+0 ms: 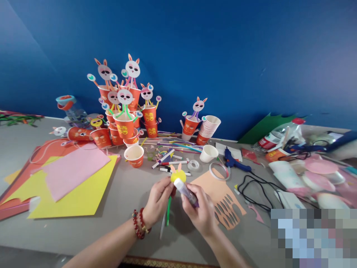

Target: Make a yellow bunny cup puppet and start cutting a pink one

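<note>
In the head view, your left hand (158, 201) pinches a yellow bunny head (178, 175) just above the worktop (131, 197). Your right hand (201, 211) is wrapped round a glue stick (186, 190), its tip at the head's lower edge. This looks like the gluing step, and it calls for a steady hold.

Rabbit cups (124, 124), blue glue gun (233, 162)

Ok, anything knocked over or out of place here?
One red cup figure lies on its side left of the upright cup pile. Otherwise just craft clutter; the left hand holds a yellow paper head, the right hand a glue stick.
</note>
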{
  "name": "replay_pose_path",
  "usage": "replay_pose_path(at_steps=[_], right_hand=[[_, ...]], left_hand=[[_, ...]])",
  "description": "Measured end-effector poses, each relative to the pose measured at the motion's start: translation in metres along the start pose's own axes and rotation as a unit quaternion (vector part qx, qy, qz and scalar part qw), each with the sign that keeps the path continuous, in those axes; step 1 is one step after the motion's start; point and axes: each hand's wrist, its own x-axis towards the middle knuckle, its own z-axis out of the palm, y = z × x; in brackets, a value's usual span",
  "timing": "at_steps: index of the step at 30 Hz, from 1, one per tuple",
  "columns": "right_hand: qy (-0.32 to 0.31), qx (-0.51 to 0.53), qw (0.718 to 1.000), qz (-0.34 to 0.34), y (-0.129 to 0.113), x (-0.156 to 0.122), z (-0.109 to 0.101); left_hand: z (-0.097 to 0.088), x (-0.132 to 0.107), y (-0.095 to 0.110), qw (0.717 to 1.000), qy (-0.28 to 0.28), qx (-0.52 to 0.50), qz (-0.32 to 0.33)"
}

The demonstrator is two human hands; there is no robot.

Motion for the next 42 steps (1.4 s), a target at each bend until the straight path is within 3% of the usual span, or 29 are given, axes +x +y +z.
replay_pose_path(at_steps=[4, 8, 11, 14, 16, 19, 21, 24, 29, 38, 42], right_hand=[[0.021, -0.01, 1.0, 0.008, 0.0, 0.0, 0.0], [-0.002, 0.005, 1.0, 0.007, 0.002, 0.001, -0.001], [0.044, -0.004, 0.998, 0.043, 0.007, 0.001, -0.004], [0.054, 0.017, 0.998, 0.041, 0.006, -0.003, -0.006], [-0.011, 0.047, 0.999, 0.017, 0.001, -0.006, -0.004], [-0.095, 0.075, 0.993, 0.002, -0.008, -0.009, 0.001], [-0.102, 0.09, 0.991, 0.013, -0.011, -0.008, 0.004], [-0.111, 0.115, 0.987, 0.033, -0.01, -0.006, 0.007], [-0.129, 0.148, 0.978, 0.064, -0.006, -0.008, 0.01], [-0.116, 0.154, 0.977, 0.089, -0.008, -0.015, 0.015], [-0.096, 0.15, 0.98, 0.087, -0.008, -0.017, 0.017]], left_hand=[[-0.001, 0.001, 0.001, 1.0, -0.003, -0.001, -0.001], [-0.001, 0.001, -0.003, 0.999, 0.001, -0.031, -0.03], [0.001, 0.004, -0.006, 0.99, 0.019, -0.119, -0.067], [0.0, 0.013, -0.003, 0.936, 0.045, -0.329, -0.115], [-0.002, 0.02, 0.002, 0.874, 0.05, -0.461, -0.143], [-0.008, 0.026, 0.008, 0.795, 0.056, -0.578, -0.173], [-0.01, 0.026, 0.01, 0.763, 0.056, -0.618, -0.183], [-0.011, 0.024, 0.012, 0.743, 0.029, -0.639, -0.195], [-0.007, 0.019, 0.016, 0.765, 0.026, -0.618, -0.181], [0.0, 0.01, 0.021, 0.879, 0.025, -0.472, -0.054], [0.006, 0.007, 0.017, 0.886, 0.014, -0.46, -0.054]])
